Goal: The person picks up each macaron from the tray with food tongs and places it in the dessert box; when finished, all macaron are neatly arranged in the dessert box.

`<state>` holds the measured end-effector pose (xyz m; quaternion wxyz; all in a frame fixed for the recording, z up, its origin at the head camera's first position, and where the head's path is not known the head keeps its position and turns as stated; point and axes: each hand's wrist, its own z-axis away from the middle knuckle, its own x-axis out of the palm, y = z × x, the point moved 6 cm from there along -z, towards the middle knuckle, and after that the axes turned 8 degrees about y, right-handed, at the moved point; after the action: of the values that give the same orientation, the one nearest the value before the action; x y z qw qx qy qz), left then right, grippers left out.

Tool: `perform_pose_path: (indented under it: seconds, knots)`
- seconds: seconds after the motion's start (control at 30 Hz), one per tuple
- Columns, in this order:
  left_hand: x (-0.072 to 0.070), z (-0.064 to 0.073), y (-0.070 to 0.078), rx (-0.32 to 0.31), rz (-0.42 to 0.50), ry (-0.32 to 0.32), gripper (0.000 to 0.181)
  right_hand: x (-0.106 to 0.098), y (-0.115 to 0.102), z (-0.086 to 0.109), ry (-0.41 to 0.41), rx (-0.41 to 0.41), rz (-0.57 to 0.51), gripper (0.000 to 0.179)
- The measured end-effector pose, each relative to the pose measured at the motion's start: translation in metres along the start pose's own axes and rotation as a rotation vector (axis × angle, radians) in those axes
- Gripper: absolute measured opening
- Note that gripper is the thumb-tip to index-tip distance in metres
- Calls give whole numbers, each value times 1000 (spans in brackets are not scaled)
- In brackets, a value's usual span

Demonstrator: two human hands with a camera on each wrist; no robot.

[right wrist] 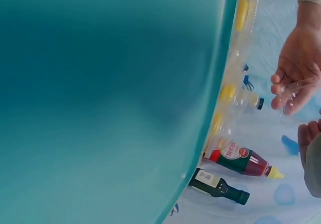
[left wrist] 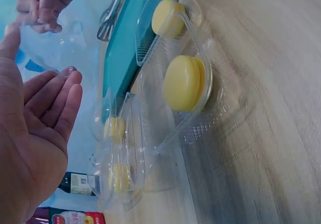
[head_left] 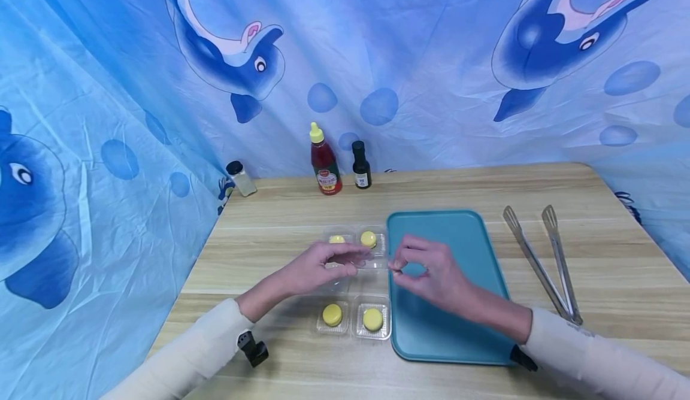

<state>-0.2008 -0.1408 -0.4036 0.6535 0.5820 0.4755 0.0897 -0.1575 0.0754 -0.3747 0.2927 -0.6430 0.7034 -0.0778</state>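
Above the table my left hand [head_left: 323, 263] and right hand [head_left: 431, 271] face each other with a small clear plastic box [left wrist: 60, 43] between them. Its near-invisible walls span from the left thumb to the left fingertips in the left wrist view. The right thumb and forefinger pinch its other edge. Below and around the hands, several clear plastic boxes stand on the table, holding yellow macarons: one macaron [head_left: 332, 315] near left, one [head_left: 372, 320] near right, one [head_left: 369, 239] far right. Another macaron [head_left: 336, 239] is partly covered by the left hand.
A teal tray [head_left: 447, 340] lies under the right forearm, right beside the boxes. Metal tongs [head_left: 560, 268] rest spread to its right. At the back stand a red sauce bottle [head_left: 326, 169], a small dark bottle [head_left: 361, 166] and a black-capped shaker [head_left: 241, 178], before a blue dolphin curtain [head_left: 431, 41].
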Motion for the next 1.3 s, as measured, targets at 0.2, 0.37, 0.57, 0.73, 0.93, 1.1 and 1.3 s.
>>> perform_pose_path:
  seconds: [0.2, 0.37, 0.57, 0.73, 0.93, 1.1, 1.3]
  knots:
    - [-1, 3, -1, -49, -3, 21, 53, 4, 1, 6, -50, 1, 21, 27]
    - [-1, 7, -2, -46, -27, 44, 61, 9, 8, 11, -194, 167, 61, 43]
    - [5, 13, -3, 40, -87, 76, 70, 14, 17, 27, -374, 396, 114, 70]
    - [12, 20, -3, 141, -183, 79, 73, 18, 16, 36, -398, 407, 137, 74]
    - [23, 31, -2, 284, -388, 70, 78, 28, 10, 48, -437, 394, 205, 75]
    - [31, 38, -1, 319, -493, 43, 85, 34, 3, 56, -452, 348, 235, 75]
    - [39, 45, 2, 344, -569, 22, 86, 39, -5, 63, -457, 319, 247, 76]
